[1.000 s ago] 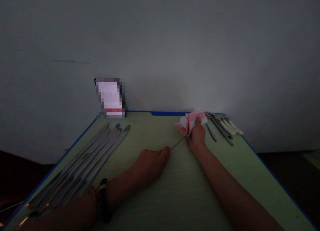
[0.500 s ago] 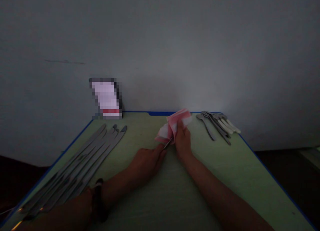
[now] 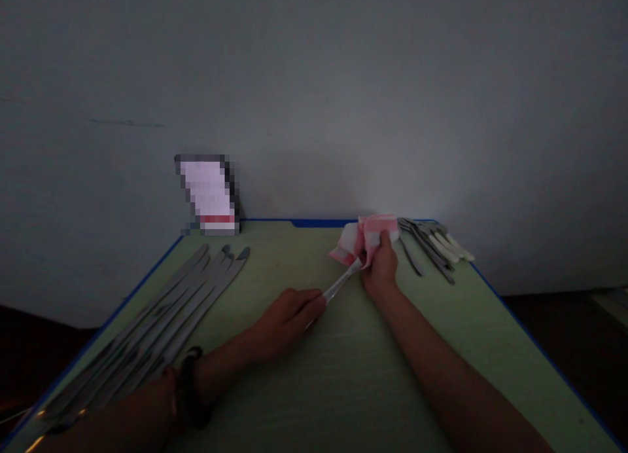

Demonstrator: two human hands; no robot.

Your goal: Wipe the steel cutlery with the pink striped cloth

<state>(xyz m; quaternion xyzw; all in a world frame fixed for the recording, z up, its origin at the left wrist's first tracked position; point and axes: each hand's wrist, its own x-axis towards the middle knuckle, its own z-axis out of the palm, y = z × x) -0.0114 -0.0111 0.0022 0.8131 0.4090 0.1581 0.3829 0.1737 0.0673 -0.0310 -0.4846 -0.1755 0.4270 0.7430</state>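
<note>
My left hand (image 3: 287,322) grips the lower end of a slim metal piece of cutlery (image 3: 341,283), which slants up and away across the table. Its far end disappears into a crumpled pink-and-white cloth (image 3: 366,239). My right hand (image 3: 380,266) is closed around that cloth, pinching it on the metal. The kind of utensil is hidden because the cloth covers its head.
Long grey metal knives (image 3: 147,328) lie side by side at the left of the green, blue-edged table (image 3: 373,381). A bunch of cutlery with pale handles (image 3: 432,247) lies at the far right. A pixelated card (image 3: 209,194) stands against the wall.
My right hand with the cloth has slid up and to the right along the metal, which now shows more of its length. My left hand has moved slightly left.
</note>
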